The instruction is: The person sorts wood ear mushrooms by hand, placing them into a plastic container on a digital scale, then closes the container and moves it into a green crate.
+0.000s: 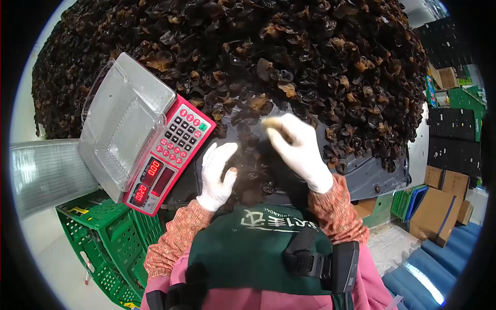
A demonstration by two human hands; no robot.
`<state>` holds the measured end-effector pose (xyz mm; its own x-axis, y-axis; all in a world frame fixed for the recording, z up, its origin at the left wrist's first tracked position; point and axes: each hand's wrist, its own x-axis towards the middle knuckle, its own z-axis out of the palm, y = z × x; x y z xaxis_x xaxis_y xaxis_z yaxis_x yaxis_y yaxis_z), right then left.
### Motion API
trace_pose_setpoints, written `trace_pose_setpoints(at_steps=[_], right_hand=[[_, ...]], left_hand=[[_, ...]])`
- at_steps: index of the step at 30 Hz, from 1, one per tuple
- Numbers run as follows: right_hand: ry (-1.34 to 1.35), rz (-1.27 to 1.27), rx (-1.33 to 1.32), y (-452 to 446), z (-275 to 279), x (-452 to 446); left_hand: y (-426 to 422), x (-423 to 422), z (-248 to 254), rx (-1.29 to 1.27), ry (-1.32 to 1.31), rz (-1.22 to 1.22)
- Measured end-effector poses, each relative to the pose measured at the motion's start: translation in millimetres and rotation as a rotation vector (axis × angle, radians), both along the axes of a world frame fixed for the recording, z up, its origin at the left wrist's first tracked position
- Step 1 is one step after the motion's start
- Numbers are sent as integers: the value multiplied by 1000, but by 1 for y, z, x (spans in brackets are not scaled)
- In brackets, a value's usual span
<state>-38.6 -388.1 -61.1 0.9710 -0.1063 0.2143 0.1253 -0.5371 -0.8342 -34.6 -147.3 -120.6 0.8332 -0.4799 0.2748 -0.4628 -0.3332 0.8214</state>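
My left hand (217, 173), in a white glove, is open beside the scale's lower right side, thumb apart from the fingers. Its thumb tip has a brown stain. My right hand (299, 147), also gloved, reaches over the dark wrapped surface. Its fingers curve leftward with a gap from the thumb, and nothing shows in them; the tips are blurred and yellowish. Between both hands, loose wood ear mushrooms (250, 157) are smeared by motion. Beyond them rises a large heap of wood ear mushrooms (258, 46).
A red digital scale (170, 178) bears a clear plastic tray (124, 121). Lower left are green crates (111, 232). Cardboard boxes (436, 214) and black crates (452, 137) stand at the right. A translucent bin (51, 175) sits at the left.
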Motion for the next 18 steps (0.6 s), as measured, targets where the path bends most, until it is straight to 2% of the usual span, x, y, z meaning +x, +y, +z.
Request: trace_pose_setpoints(at_steps=[1, 4, 8, 11, 15, 17, 18], right_hand=[[-78, -90, -43, 1, -15, 13], [-33, -81, -560, 2, -44, 41], [-120, -141, -391, 3, -36, 42], [130, -136, -176, -9, -2, 11], [319, -214, -10, -43, 29, -55], [396, -214, -102, -65, 49, -100], [488, -251, -63, -78, 59, -124]], left_hand=[[-1, -1, 0, 9, 6, -2], [1, -2, 1, 30, 6, -1], [2, -4, -3, 49, -8, 19], [2, -3, -1, 28, 6, 9], [2, -2, -5, 5, -9, 10], [3, -3, -9, 18, -20, 6], [4, -3, -8, 18, -18, -1]])
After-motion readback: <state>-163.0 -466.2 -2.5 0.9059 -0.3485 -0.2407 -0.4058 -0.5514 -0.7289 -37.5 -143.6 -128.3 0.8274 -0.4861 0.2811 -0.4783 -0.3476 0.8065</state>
